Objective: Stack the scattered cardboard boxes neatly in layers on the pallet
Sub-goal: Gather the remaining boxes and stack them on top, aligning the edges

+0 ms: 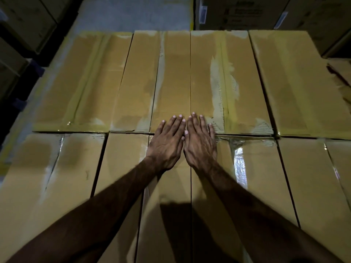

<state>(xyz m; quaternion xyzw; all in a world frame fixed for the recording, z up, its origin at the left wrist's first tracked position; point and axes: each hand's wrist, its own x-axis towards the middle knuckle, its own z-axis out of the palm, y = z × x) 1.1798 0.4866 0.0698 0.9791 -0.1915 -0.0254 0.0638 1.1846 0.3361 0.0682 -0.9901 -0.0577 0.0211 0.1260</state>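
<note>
While both of my arms reach forward over the layer of cardboard boxes [171, 76], I see the left hand [167, 145] and the right hand [200, 144] lying flat, palms down, side by side and nearly touching at the thumbs. Each grip is spread and relaxed, fingers straight, pinching nothing; the fingers [179, 121] of the left hand simply press on cardboard.

Taking the cross seam [131, 132] between the far row and the near row as my landmark: both hands straddle it, with fingertips on far-row boxes beyond the seam and the heels of the palms on near-row boxes on my side of it. Beyond the seam, long brown boxes lie side by side, edges touching, their tops marked with torn tape strips [218, 88] and patches of peeled paper. On my side of the seam, another row of long boxes runs toward me, one of them carrying a glossy clear tape strip [240, 164] just right of my right hand. Together the two rows form one level layer; I cannot tell what carries them, as the pallet is hidden beneath.

Far beyond the seam, a strip of grey floor [133, 14] shows, with dim stacked cartons [247, 12] past it and more dark cartons off to the left.
</note>
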